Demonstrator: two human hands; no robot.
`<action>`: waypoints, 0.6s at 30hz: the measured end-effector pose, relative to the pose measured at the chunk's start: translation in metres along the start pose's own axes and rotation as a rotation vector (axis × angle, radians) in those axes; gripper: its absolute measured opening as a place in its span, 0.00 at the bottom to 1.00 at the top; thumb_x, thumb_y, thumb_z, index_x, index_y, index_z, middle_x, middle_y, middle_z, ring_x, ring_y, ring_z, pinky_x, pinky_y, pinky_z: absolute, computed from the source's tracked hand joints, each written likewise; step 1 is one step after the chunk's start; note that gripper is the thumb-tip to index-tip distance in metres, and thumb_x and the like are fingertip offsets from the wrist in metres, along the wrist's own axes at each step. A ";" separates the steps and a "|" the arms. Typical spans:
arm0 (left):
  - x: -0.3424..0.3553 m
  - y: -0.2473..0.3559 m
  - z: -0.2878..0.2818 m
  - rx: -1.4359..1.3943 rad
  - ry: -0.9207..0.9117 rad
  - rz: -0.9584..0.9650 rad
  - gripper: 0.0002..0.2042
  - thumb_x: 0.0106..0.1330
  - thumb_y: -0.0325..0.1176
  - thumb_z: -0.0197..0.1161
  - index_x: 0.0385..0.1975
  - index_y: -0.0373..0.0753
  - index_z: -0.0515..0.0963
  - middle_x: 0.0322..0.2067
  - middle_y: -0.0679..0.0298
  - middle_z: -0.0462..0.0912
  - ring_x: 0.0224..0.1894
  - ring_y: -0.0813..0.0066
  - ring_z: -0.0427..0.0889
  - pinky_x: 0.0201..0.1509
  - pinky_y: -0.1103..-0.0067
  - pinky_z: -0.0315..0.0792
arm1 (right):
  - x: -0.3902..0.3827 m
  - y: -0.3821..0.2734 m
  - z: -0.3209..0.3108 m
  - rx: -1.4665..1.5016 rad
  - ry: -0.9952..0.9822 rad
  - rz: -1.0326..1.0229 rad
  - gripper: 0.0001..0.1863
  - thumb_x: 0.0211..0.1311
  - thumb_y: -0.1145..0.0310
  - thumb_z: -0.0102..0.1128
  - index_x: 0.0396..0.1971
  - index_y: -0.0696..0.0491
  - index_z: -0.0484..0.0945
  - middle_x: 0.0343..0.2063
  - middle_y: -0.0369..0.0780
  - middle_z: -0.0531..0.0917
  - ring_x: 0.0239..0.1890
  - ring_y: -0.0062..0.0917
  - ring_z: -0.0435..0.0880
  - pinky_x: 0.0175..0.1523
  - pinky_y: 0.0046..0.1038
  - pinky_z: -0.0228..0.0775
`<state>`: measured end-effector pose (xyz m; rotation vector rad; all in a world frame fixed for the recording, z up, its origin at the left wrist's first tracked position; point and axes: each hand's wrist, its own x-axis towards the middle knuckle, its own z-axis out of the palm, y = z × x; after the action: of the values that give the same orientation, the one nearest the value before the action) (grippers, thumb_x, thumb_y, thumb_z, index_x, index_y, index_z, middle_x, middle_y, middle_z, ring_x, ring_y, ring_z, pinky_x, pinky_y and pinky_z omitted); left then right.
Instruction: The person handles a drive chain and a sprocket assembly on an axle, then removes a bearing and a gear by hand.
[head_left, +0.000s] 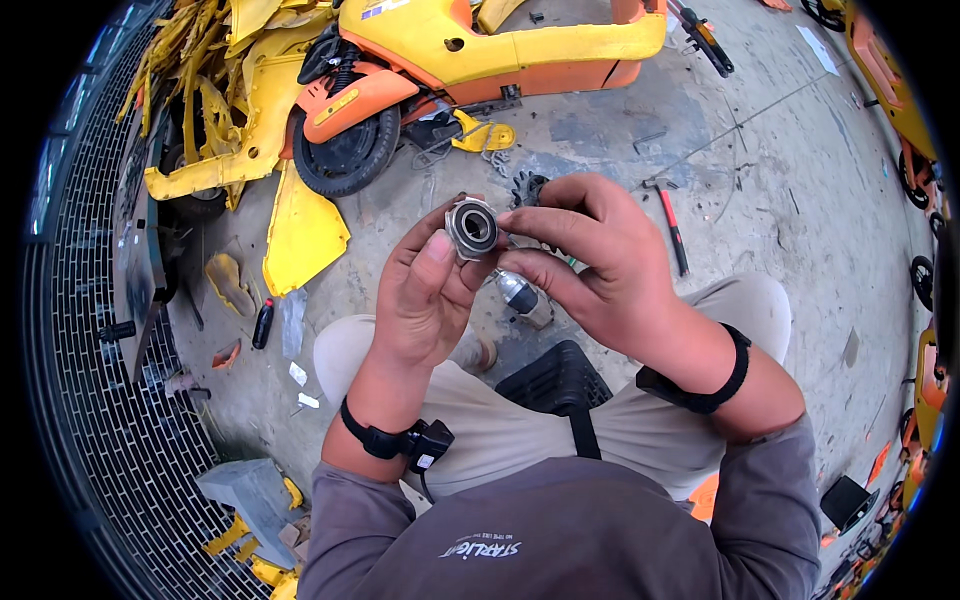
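Observation:
A round ball bearing [474, 228] with a dark seal ring and a bright inner bore sits in a metal housing with an angular edge. My left hand [425, 285] is closed around this piece, thumb on its near side, bore facing up. Close against the right edge of the bearing are the bent fingertips of my right hand [590, 250], pinched together; whatever they grip is hidden. Behind that hand a black toothed gear [527, 188] partly shows. Below both hands a silver and black tool [517, 293] stands between my legs.
A yellow and orange scooter [500, 45] lies ahead, its wheel [345, 150] toward me. Yellow panels [305, 230] pile up at the left. A red-handled hammer [673, 232] lies right of my hands, a dark bottle [263, 323] left. A black crate [555, 375] is between my legs.

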<state>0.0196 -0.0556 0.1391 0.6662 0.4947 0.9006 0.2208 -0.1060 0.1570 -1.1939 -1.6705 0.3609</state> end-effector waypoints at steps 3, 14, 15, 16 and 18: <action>0.003 -0.005 -0.003 -0.069 -0.038 -0.051 0.22 0.73 0.38 0.60 0.61 0.30 0.70 0.52 0.55 0.80 0.52 0.64 0.83 0.59 0.68 0.78 | 0.001 -0.003 -0.002 -0.063 0.010 -0.054 0.22 0.45 0.68 0.78 0.45 0.51 0.85 0.37 0.43 0.79 0.35 0.32 0.79 0.37 0.29 0.72; 0.001 -0.019 0.010 0.150 0.028 0.084 0.21 0.71 0.34 0.63 0.60 0.31 0.71 0.52 0.57 0.80 0.53 0.68 0.80 0.58 0.71 0.76 | -0.002 -0.002 0.005 -0.113 0.067 -0.042 0.16 0.46 0.69 0.74 0.37 0.51 0.84 0.33 0.41 0.79 0.35 0.37 0.79 0.40 0.36 0.69; 0.001 -0.019 0.010 0.156 0.024 0.083 0.22 0.71 0.34 0.64 0.60 0.31 0.71 0.53 0.57 0.80 0.54 0.69 0.80 0.58 0.71 0.76 | -0.002 -0.003 0.005 -0.091 0.062 -0.020 0.15 0.46 0.69 0.74 0.37 0.51 0.84 0.33 0.41 0.80 0.35 0.38 0.79 0.40 0.36 0.70; 0.001 -0.019 0.009 0.157 0.021 0.083 0.22 0.71 0.33 0.64 0.60 0.31 0.71 0.53 0.57 0.79 0.54 0.69 0.80 0.59 0.71 0.75 | -0.002 -0.003 0.005 -0.070 0.057 0.002 0.14 0.47 0.69 0.74 0.36 0.51 0.84 0.33 0.41 0.80 0.35 0.38 0.79 0.40 0.37 0.70; 0.001 -0.019 0.008 0.158 0.014 0.083 0.23 0.70 0.33 0.65 0.61 0.30 0.71 0.54 0.57 0.79 0.55 0.69 0.79 0.60 0.71 0.74 | -0.002 -0.005 0.004 0.007 0.039 0.076 0.13 0.48 0.70 0.73 0.36 0.52 0.85 0.33 0.42 0.80 0.35 0.38 0.80 0.40 0.36 0.71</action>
<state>0.0356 -0.0657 0.1312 0.8295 0.5574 0.9516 0.2143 -0.1091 0.1578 -1.2535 -1.5921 0.3875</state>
